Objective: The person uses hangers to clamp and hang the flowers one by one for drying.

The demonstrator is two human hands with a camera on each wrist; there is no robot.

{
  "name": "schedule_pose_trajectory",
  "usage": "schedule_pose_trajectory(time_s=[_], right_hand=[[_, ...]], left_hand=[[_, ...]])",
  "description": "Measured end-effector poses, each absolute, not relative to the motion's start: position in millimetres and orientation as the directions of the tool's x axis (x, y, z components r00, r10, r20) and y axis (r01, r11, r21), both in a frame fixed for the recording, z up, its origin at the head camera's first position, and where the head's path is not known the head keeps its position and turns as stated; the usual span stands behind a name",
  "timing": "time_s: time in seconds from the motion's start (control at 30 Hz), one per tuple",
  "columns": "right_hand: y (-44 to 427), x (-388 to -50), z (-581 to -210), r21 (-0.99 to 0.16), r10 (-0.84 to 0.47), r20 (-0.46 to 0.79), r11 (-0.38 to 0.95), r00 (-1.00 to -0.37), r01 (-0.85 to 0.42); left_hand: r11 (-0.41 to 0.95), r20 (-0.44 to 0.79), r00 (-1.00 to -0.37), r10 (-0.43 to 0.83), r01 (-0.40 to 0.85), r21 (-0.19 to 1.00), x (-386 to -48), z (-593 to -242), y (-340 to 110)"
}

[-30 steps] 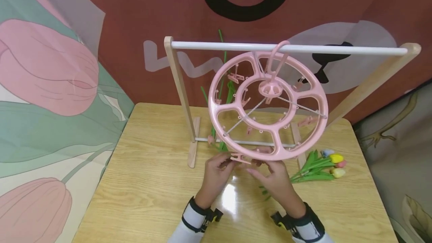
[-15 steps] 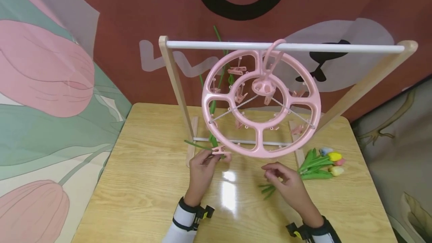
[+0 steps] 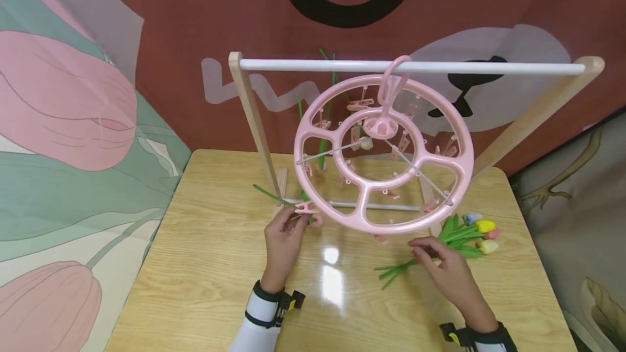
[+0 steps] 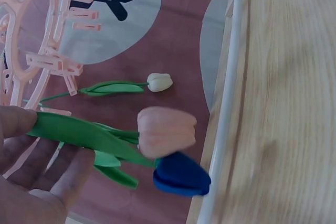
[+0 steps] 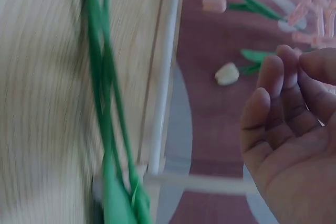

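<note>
A round pink clip hanger (image 3: pixel 362 205) hangs tilted from the white bar. At its near left edge my left hand (image 3: pixel 283 238) pinches a pink tulip (image 4: pixel 167 131) by its green stem and leaf, close to a pink clothespin (image 3: pixel 305 207). Whether the fingers also touch that clothespin, I cannot tell. A blue tulip (image 4: pixel 181 175) overlaps the pink bloom in the left wrist view, with a white tulip (image 4: pixel 159 82) further back. My right hand (image 3: pixel 452 273) holds nothing, its fingers loosely bent, beside a bunch of tulips (image 3: pixel 459 237) lying on the table.
The stand has a white top bar (image 3: pixel 303 65), wooden posts (image 3: pixel 253 115) and a low crossbar (image 3: pixel 352 205). It stands on a wooden table (image 3: pixel 210 265). More clothespins dangle inside the hanger. A printed cloth (image 3: pixel 171 69) covers the wall behind.
Both hands started together under the hanger. The right hand drew away to the right; the left moved left with the pink tulip. The hanger turned and swung slightly.
</note>
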State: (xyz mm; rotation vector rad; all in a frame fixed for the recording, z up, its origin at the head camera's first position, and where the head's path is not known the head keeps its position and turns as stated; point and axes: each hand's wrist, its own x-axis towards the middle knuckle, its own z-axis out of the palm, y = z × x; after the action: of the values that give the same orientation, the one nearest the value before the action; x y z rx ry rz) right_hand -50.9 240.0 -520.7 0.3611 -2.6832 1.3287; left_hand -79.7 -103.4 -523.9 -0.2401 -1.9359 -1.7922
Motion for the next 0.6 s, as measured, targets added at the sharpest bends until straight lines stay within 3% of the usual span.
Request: schedule_pose_trajectory(time_s=[0.27,0.47,0.6], right_hand=[[277,-57,-530,-0.585,-0.125,0.227,0.775,-0.966,-0.238],[302,-65,-550,-0.316,-0.289,0.365,0.855,-0.885,-0.410],[312,-68,-559,-0.236,-0.355,0.383,0.855,-0.853,-0.462]], left_hand=[[0.238,0.464,-0.859,-0.217,0.415,0.878,-82,-521,-103],[0.273,0.468,-0.863,-0.189,0.412,0.869,-83,-522,-100],[0.342,0.484,-0.862,-0.153,0.413,0.844,-83,-523,-99]])
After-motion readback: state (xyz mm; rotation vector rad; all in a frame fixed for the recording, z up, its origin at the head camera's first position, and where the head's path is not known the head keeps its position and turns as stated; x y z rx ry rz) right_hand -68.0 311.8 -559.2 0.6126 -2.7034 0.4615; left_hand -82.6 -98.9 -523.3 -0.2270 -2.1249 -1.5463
